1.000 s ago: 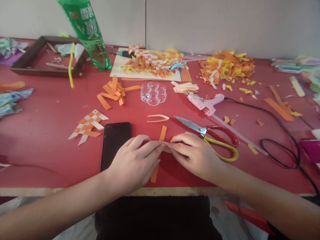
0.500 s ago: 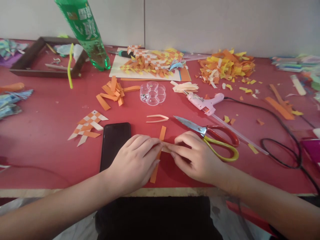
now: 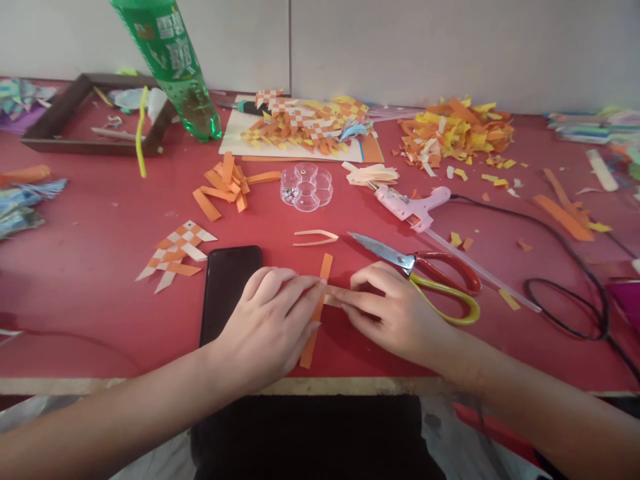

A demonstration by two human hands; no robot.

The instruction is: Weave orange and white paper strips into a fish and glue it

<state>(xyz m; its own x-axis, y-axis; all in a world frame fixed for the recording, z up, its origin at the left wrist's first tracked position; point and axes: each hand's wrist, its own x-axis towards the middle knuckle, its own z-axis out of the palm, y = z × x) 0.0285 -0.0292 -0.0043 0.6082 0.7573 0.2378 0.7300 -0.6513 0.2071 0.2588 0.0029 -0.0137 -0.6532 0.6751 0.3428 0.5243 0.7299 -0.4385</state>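
Observation:
An orange paper strip (image 3: 310,350) lies slanted on the red table, crossed by a pale cream paper strip (image 3: 332,301). My left hand (image 3: 280,320) presses its fingertips together on the orange strip at the crossing. From the other side, my right hand (image 3: 387,312) pinches the cream strip near its right end. The cream strip's left part is hidden under my left fingers. Just beyond the crossing lies a folded cream strip (image 3: 316,237). A black phone (image 3: 229,287) rests beside my left hand, and scissors (image 3: 410,261) with red and yellow handles lie beyond my right hand.
A woven orange-and-white paper fish (image 3: 176,252) lies at left. Behind are orange strips (image 3: 227,183), a clear compartment box (image 3: 306,188), cream strips (image 3: 373,175) and a pink glue gun (image 3: 413,205) with a cord. A green bottle (image 3: 173,67) stands at the back beside a dark frame (image 3: 95,147).
Both hands stay at the crossing of the strips, with only a slight shift of the fingers. Nothing else has visibly moved on the table.

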